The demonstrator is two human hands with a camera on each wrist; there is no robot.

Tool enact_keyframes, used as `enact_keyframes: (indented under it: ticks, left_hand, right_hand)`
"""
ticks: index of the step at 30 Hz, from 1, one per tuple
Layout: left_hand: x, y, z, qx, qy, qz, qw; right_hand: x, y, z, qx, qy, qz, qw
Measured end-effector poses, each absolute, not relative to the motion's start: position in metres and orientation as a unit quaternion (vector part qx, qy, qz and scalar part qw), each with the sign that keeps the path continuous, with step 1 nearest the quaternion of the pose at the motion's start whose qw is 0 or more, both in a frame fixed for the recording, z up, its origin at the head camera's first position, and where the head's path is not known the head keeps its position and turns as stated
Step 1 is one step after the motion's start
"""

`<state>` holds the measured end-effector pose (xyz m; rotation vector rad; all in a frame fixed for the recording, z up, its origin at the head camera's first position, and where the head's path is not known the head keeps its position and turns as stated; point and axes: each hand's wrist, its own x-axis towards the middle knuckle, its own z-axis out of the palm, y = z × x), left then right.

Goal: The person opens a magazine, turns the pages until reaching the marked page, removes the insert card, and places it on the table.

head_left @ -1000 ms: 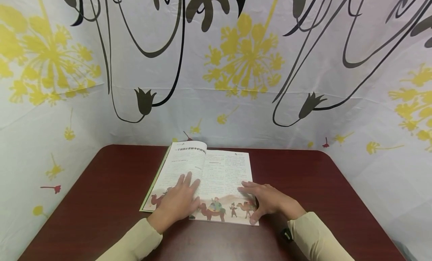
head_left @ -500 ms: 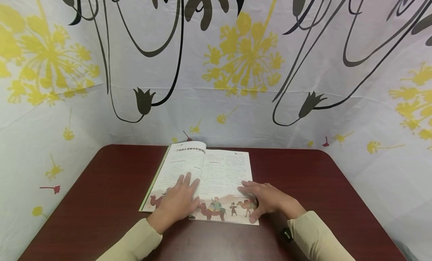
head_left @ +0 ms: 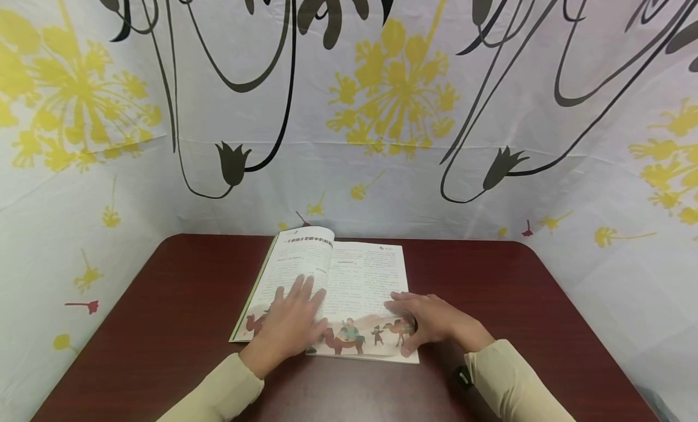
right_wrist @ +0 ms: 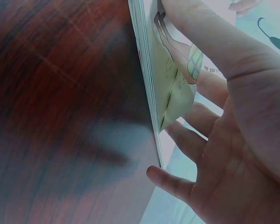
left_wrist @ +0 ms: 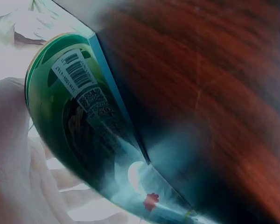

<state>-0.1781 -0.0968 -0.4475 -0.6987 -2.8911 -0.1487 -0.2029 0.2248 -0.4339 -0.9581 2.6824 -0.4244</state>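
Dark red wooden table with rounded corners, boxed in on 3 sides by a white cloth backdrop printed with yellow flowers and black stems. An open book lies at table centre, near the front edge, 2 pages of text showing with a strip of camel drawings along the bottom. Left hand lies flat on the left page, fingers straight and slightly spread, pressing down, gripping nothing; likely there to hold the left half flat, since that page bulges up near the spine. The left wrist view shows the green back cover with a barcode, curved and lifted off the table on that side. Right hand rests on the lower right corner of the right page, fingers loosely extended over the page, thumb at the bottom edge; the right wrist view shows the thumb lying on the top sheet by the page stack's edge, other fingers relaxed, nothing pinched. Both sleeves are pale beige. No containers in view; nothing else sits on the table.
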Motion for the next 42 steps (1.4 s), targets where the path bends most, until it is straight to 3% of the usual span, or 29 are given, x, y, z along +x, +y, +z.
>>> enact_keyframes:
  ticks: [5,13,31,42]
  left_hand:
    - [-0.180,-0.093,-0.450,-0.291,-0.950,-0.053,0.101]
    - [-0.178,-0.087,-0.449,-0.378,-0.923,-0.061,0.045]
    - [-0.176,-0.088,-0.450,-0.385,-0.919,-0.063,0.061]
    - [-0.178,-0.091,-0.449,-0.387,-0.916,-0.067,0.082]
  right_hand:
    - [-0.205,0.225,-0.434,-0.330,0.923,-0.148,0.128]
    - [-0.206,0.222,-0.431,-0.322,0.928,-0.144,0.122]
    - [-0.205,0.225,-0.430,-0.319,0.930,-0.151,0.100]
    - [-0.204,0.239,-0.428,-0.277,0.937,-0.162,0.136]
